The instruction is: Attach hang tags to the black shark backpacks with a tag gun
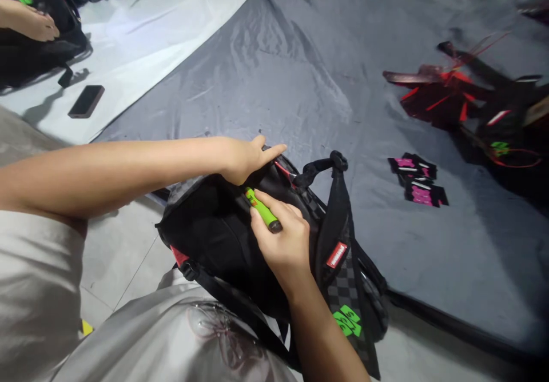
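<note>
A black backpack (214, 239) with a grey checkered strap, a red label and green patches lies in my lap at the lower middle. My left hand (244, 158) reaches across it and pinches the bag's top edge near the red zipper trim, fingers closed on the fabric. My right hand (281, 239) grips a bright green marker-like tool (262, 209), its tip pressed against the bag just below my left hand. The bag's black carry handle (319, 167) loops up to the right of both hands.
A grey sheet (309, 73) covers the floor ahead. Pink-and-black tags (418, 182) lie to the right, beside a pile of black and red bags (476, 107). A phone (86, 101) rests on a white sheet at left. Another person's hand (32, 22) rests on a black bag at top left.
</note>
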Available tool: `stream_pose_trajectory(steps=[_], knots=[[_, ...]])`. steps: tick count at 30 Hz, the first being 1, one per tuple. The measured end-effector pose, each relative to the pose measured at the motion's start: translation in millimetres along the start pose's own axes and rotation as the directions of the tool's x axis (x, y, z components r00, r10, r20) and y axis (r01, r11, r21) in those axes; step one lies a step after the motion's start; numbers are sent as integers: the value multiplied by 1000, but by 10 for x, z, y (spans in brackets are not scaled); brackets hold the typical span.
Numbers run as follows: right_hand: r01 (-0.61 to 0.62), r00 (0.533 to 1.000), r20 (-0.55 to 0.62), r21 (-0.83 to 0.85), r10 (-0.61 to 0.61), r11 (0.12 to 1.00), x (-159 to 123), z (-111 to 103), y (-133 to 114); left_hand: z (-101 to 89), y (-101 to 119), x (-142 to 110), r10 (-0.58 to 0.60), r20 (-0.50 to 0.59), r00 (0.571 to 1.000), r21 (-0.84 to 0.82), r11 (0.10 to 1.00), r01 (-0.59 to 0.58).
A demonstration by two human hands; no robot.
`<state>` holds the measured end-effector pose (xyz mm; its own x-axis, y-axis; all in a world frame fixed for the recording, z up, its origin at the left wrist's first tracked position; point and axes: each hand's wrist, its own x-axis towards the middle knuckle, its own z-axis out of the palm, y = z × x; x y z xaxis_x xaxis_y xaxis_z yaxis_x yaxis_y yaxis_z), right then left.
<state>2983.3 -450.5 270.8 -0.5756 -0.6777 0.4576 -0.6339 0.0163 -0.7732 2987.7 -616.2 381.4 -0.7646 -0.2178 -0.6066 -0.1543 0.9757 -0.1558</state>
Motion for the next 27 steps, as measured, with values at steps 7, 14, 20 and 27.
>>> stream_pose_trajectory(steps=[7,14,20,27], knots=[[4,999,-36,-85,-7,996,-58,-26,-11,17,0,8,-17,-7,1000,-34,999,17],[7,999,-42,-65,-9,998,-47,10,-18,34,-14,4,-10,-38,999,-43,999,8],[-18,999,-42,-70,15,997,-44,12,-58,38,-23,4,2,-53,999,-54,999,-5],[-24,998,-54,-39,22,999,-14,59,-86,41,-17,14,13,-49,999,-8,1000,-13]])
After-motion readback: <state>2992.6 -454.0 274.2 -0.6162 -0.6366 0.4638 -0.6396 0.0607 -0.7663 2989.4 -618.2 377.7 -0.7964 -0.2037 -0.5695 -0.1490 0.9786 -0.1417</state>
